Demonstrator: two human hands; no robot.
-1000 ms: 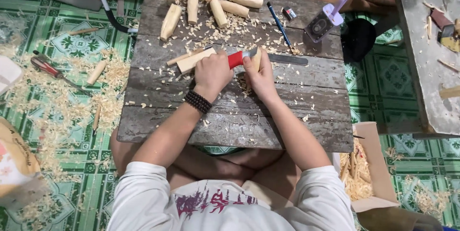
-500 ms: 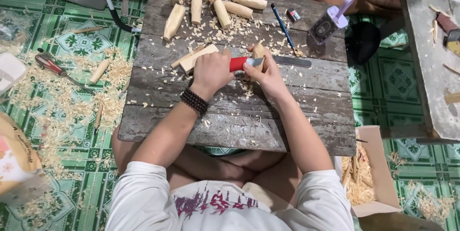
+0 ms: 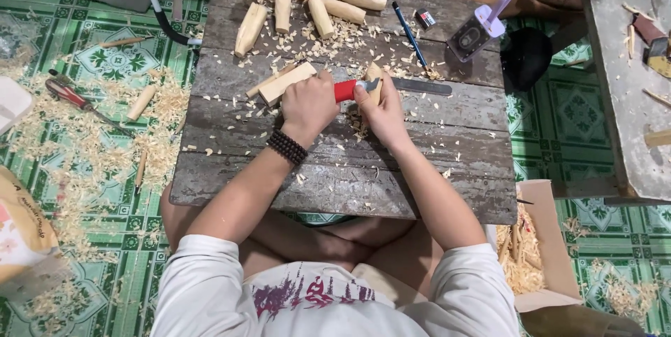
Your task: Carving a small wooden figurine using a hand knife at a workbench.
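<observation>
Planks of a low grey wooden table (image 3: 335, 169) lie before me on the green tiled floor (image 3: 91, 190), littered with shavings. At its far edge rest several carved wooden pieces (image 3: 283, 5). My left hand (image 3: 307, 106) is clamped around a red-handled knife (image 3: 346, 89); my right hand (image 3: 383, 110) grips a small wooden piece (image 3: 374, 75) against the blade, hands touching mid-table.

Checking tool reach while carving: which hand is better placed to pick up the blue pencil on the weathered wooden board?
Probably right: the right hand lies nearer the blue pencil, while the left hand grips the red-handled knife.
</observation>
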